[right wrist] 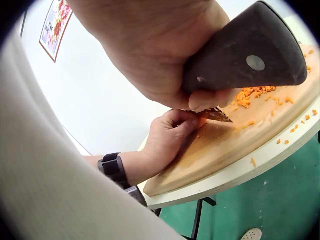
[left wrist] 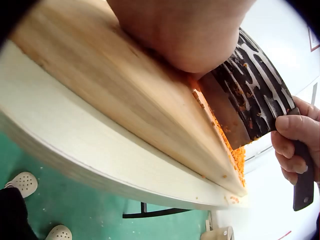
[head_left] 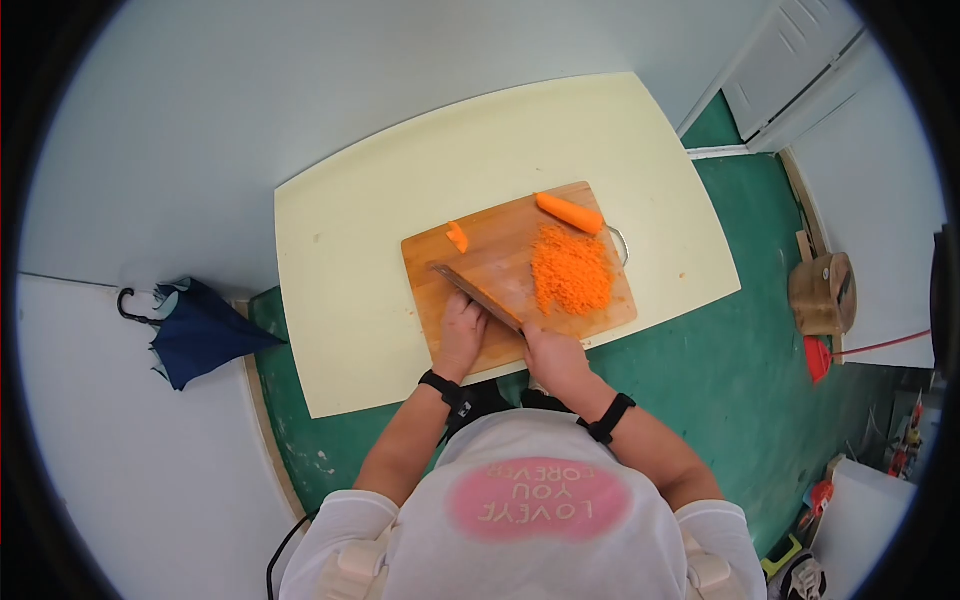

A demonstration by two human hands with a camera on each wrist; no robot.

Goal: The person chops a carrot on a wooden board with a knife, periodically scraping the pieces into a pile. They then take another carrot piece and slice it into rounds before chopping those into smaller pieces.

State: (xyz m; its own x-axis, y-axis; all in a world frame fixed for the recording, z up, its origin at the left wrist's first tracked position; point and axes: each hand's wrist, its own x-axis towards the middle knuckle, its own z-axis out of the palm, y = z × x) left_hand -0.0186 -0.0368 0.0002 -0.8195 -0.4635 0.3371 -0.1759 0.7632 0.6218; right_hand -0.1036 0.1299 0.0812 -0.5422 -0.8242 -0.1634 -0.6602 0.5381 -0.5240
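My right hand [head_left: 558, 358] grips the dark handle of a kitchen knife [head_left: 485, 297], whose broad blade slants across a wooden cutting board [head_left: 500, 225]. Close against the blade, the left hand [head_left: 463, 335] bends its fingers over a small piece of carrot [right wrist: 202, 121], mostly hidden beneath them. In the left wrist view, the blade [left wrist: 257, 85] has a dark, patterned side with orange bits stuck to it. A heap of finely chopped carrot [head_left: 570, 272] lies on the board's right half. Behind it rests a peeled carrot [head_left: 570, 213], and small carrot pieces [head_left: 457, 237] sit at the far left.
The board lies near the front edge of a pale yellow table [head_left: 360, 260], its metal handle [head_left: 621, 245] at the right. Carrot crumbs [right wrist: 286, 142] dot the table's rim. A blue umbrella [head_left: 205, 330] leans at the left wall; a wooden bucket [head_left: 823, 293] stands right.
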